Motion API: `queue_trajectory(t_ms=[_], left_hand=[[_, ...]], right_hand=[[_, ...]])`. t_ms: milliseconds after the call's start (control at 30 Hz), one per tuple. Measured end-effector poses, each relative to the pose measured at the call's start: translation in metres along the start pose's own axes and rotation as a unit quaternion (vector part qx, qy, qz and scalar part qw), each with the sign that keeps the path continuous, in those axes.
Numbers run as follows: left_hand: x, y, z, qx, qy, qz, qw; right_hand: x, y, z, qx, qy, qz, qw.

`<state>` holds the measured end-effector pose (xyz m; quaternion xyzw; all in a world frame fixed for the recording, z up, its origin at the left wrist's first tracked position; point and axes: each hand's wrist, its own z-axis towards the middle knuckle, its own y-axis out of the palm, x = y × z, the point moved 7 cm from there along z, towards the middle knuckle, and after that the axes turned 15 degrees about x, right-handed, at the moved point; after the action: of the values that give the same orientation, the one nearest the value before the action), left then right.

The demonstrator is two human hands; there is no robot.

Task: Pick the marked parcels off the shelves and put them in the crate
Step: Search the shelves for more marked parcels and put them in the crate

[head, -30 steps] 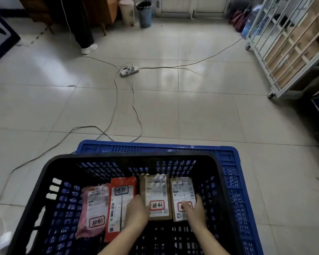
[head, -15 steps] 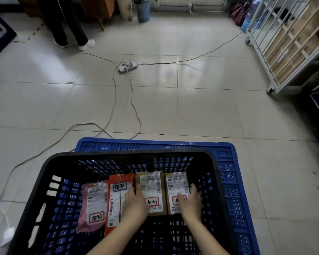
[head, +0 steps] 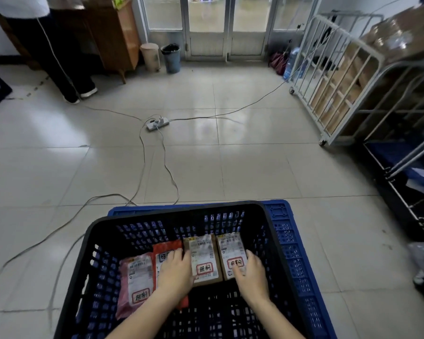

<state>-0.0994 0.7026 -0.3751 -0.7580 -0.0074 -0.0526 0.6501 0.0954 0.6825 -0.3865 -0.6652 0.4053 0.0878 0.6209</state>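
Note:
A black lattice crate (head: 181,212) sits inside a blue crate (head: 278,210) on the floor in front of me. Side by side on its bottom lie a pink bag (head: 135,277), a red parcel (head: 168,246) and two brown boxes (head: 203,253) (head: 230,248), each with a red-framed marked label. My left hand (head: 175,271) rests flat on the red parcel, fingers against the left edge of the middle box. My right hand (head: 251,274) lies on the right box, thumb on its label and fingers along its right side.
A power strip (head: 158,123) and several cables cross the tiled floor ahead. A white wheeled cage cart (head: 340,94) with cardboard boxes stands at the right, a dark rack (head: 402,182) nearer. A person's legs (head: 66,77) stand far left by a wooden cabinet; two bins (head: 171,57) stand by the door.
My view has tilted up, so the door and cabinet now show. Both hands stay on the parcels in the crate, shifted slightly forward along them.

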Motion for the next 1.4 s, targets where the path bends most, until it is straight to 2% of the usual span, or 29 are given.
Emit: queue_trajectory(t_ms=[200,500,800,1133,1400], left_hand=[[-0.002,-0.042,-0.031,0.06,0.081,0.01,0.995],[-0.006,-0.102,-0.108,0.119,0.196,-0.005,0.973],[0.052,-0.125,-0.2,0.106,0.311,-0.048,0.943],[0.164,-0.131,-0.302,0.089,0.454,-0.034,0.886],[0.261,-0.131,-0.449,0.085,0.58,-0.044,0.809]], right_hand=[[-0.018,-0.035,-0.057,0.048,-0.036,-0.055,0.997],[-0.029,-0.087,-0.172,0.123,-0.023,-0.103,0.987],[0.007,-0.14,-0.278,0.196,0.026,-0.128,0.972],[0.089,-0.223,-0.398,0.291,0.142,-0.152,0.934],[0.17,-0.289,-0.55,0.382,0.246,-0.136,0.88]])
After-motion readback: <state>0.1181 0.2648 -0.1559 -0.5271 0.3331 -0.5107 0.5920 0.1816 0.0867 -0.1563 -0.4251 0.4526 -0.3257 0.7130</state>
